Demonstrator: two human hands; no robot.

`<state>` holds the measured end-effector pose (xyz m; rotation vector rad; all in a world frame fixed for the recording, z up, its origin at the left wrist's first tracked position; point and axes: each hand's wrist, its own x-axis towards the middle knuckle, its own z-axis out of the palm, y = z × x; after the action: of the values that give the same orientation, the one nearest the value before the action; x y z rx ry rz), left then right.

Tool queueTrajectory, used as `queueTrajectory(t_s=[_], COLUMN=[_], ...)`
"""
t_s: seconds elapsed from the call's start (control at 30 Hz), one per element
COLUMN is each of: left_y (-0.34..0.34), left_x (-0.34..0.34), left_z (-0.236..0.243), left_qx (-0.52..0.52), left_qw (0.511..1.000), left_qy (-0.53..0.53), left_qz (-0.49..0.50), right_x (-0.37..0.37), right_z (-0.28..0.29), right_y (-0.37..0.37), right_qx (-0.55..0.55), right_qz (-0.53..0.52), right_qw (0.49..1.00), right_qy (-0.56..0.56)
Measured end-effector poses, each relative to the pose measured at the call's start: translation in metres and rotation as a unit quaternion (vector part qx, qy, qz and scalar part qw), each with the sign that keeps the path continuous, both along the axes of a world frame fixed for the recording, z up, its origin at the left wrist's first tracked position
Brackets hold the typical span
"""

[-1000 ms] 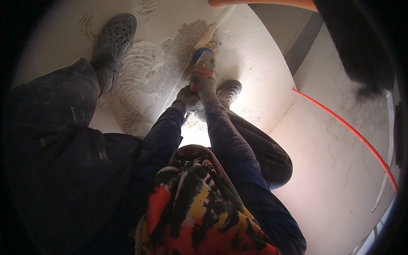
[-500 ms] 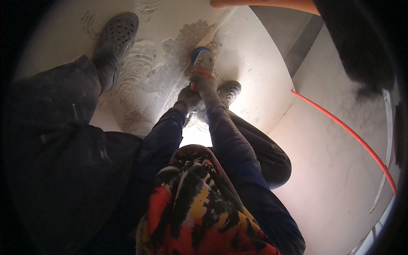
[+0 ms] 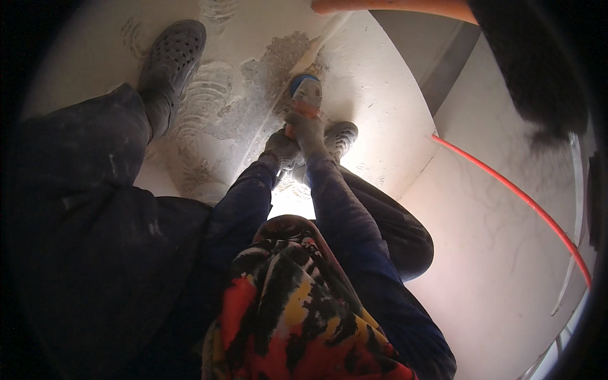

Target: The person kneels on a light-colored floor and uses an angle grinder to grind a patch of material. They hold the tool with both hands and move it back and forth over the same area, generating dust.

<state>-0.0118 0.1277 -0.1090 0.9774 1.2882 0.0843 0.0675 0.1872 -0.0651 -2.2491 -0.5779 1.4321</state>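
Observation:
An angle grinder (image 3: 308,95) with an orange-and-grey body and a blue disc edge is held out in front of me, against the pale, dusty surface. My right hand (image 3: 309,132), gloved or coated in dust, is wrapped around its body just behind the head. Beside and slightly below it, my left hand (image 3: 282,145) is closed on the rear part of the same tool. The disc sits at the lower end of a raised seam (image 3: 308,58), next to a rough grey scraped patch (image 3: 269,73). My fingers largely hide the handle.
My left clog (image 3: 174,54) rests on the surface at upper left; my other shoe (image 3: 342,138) is just right of my hands. A red hose (image 3: 513,187) curves down the right side. An orange pipe (image 3: 392,7) crosses the top. Bright light shines below my wrists.
The grinder head has shifted slightly right and nearer to me along the seam. Both hands keep their hold on it, and my feet stay in place.

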Motion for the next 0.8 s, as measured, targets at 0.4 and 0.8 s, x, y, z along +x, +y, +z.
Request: queueTrajectory(t_s=[0.4, 0.8], left_y=[-0.026, 0.018], left_x=[0.004, -0.012], left_z=[-0.009, 0.026], left_qx=[-0.066, -0.041], left_qw=[0.996, 0.999], left_qy=[-0.021, 0.010], left_qz=[0.048, 0.003], right_x=[0.009, 0.004], right_z=[-0.025, -0.005], right_y=[-0.024, 0.002], right_qx=[-0.064, -0.055], right_qz=[0.101, 0.083], right_qw=[0.988, 0.992], right_qy=[-0.092, -0.083])
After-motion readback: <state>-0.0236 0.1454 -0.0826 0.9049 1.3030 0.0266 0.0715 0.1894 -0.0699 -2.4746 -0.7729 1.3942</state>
